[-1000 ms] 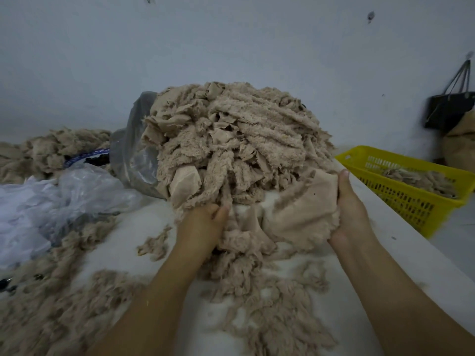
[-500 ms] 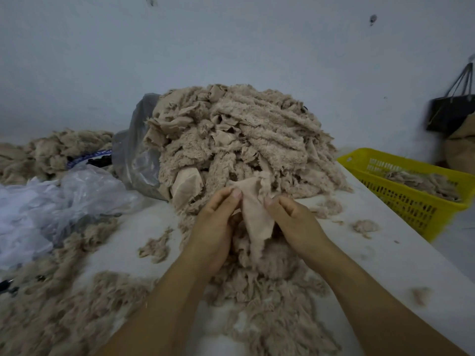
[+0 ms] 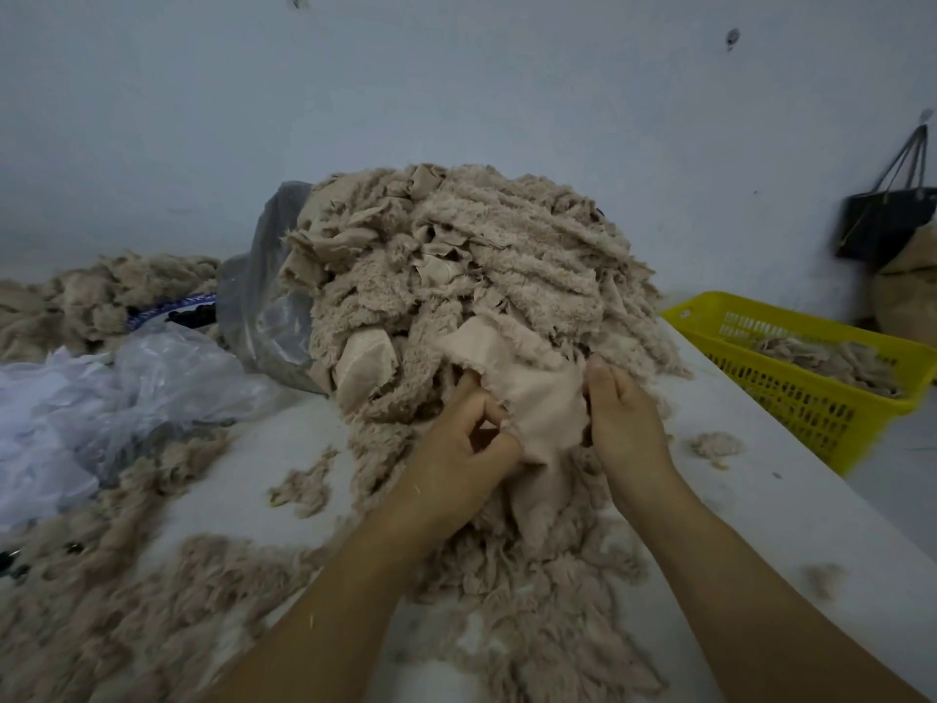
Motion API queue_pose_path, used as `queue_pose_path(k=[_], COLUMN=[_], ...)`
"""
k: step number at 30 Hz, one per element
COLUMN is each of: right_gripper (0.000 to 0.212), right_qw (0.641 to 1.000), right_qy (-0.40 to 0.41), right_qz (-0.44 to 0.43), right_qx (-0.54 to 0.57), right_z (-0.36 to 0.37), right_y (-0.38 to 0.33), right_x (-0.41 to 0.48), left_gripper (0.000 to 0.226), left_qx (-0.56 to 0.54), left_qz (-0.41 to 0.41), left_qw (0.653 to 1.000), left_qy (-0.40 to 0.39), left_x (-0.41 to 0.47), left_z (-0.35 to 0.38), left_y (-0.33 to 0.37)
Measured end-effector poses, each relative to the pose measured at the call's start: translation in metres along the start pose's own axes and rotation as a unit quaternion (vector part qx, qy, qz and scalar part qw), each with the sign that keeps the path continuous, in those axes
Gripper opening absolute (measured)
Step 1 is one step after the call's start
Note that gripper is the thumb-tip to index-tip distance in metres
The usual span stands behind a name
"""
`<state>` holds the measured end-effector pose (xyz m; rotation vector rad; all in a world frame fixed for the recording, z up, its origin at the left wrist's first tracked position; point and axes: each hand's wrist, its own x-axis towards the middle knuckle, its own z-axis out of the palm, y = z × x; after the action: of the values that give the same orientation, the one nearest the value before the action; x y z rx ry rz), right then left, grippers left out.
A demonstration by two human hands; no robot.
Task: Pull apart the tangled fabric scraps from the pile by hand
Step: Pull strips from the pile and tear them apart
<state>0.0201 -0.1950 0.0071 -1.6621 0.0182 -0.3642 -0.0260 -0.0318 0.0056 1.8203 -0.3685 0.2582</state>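
Left hand (image 3: 469, 443) and right hand (image 3: 621, 418), fingers curled, grip one smooth beige scrap (image 3: 540, 403) at the near foot of the fabric pile (image 3: 456, 276) on the white table (image 3: 735, 509).

A white table (image 3: 760, 504) runs from the foreground toward a pale blue-grey painted wall (image 3: 456, 93), which bears a small dark mark (image 3: 731, 38) near the top right. On the left of the table lies a crumpled translucent white plastic bag (image 3: 101, 393). Just behind it stands a grey translucent plastic bag (image 3: 258, 296), with a blue-and-white patterned band (image 3: 172, 309) showing beside it. Against the table's right edge sits a yellow perforated plastic basket (image 3: 791, 398). Beyond it, a black handbag with long straps (image 3: 882, 225) hangs on the wall, beside a tan sack (image 3: 907, 291).
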Motion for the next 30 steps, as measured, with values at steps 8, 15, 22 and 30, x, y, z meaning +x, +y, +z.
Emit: queue_pose_path(k=[8, 15, 22, 30], right_gripper=[0.032, 0.023, 0.044, 0.014], right_qw=[0.932, 0.990, 0.931, 0.872], right_qy=[-0.316, -0.103, 0.018, -0.246], right_qz=[-0.144, -0.051, 0.160, -0.149], right_qx=[-0.103, 0.086, 0.328, -0.396], right_z=[0.003, -0.017, -0.026, 0.013], right_y=[0.000, 0.000, 0.015, 0.034], right_x=[-0.012, 0.012, 0.024, 0.000], left_gripper=[0.037, 0.031, 0.031, 0.023], left_qx=[-0.200, -0.091, 0.189, 0.268], left_qz=[-0.078, -0.076, -0.081, -0.119], left_qw=[0.974, 0.989, 0.978, 0.956], left_qy=[0.071, 0.085, -0.033, -0.023], left_x=[0.010, 0.008, 0.011, 0.015], left_z=[-0.009, -0.021, -0.029, -0.028], left_y=[-0.002, -0.008, -0.021, -0.037])
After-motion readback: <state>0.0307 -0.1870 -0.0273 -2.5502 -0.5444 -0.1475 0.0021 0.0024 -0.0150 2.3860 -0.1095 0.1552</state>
